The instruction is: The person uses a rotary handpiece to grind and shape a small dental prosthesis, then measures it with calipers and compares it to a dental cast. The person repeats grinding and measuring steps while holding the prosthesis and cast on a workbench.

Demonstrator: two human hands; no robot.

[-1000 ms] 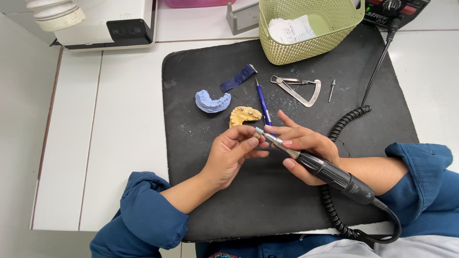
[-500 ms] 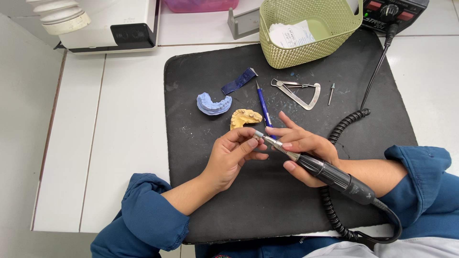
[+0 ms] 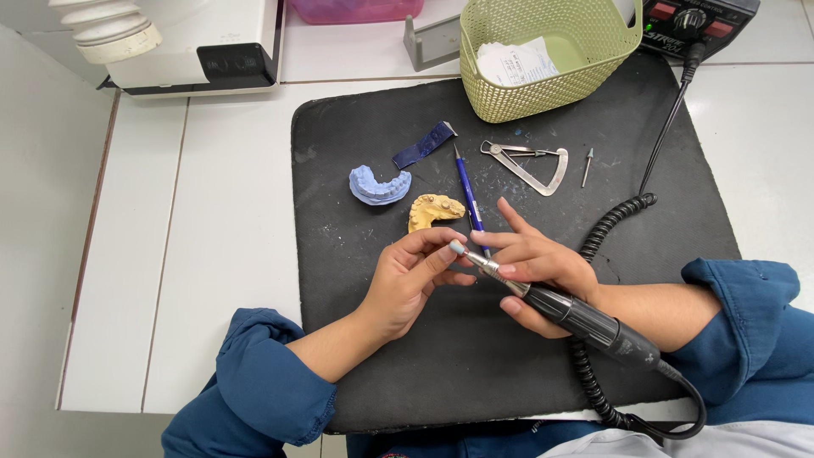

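R hand (image 3: 543,270) wraps black handpiece (image 3: 585,321) – tip at L hand (image 3: 415,280), fingers pinched, maybe on small piece | yellow cast (image 3: 432,210), blue pen (image 3: 466,195) just beyond.

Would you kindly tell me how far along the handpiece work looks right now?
Already laid out: blue cast, yellow cast and caliper on the black mat. In hand: right hand grips the handpiece; left hand fingers its pale tip. Neither cast is being touched.

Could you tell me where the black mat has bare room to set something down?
The black mat is bare left of the blue cast and below both hands. It is crowded between the green basket, caliper and coiled cord.
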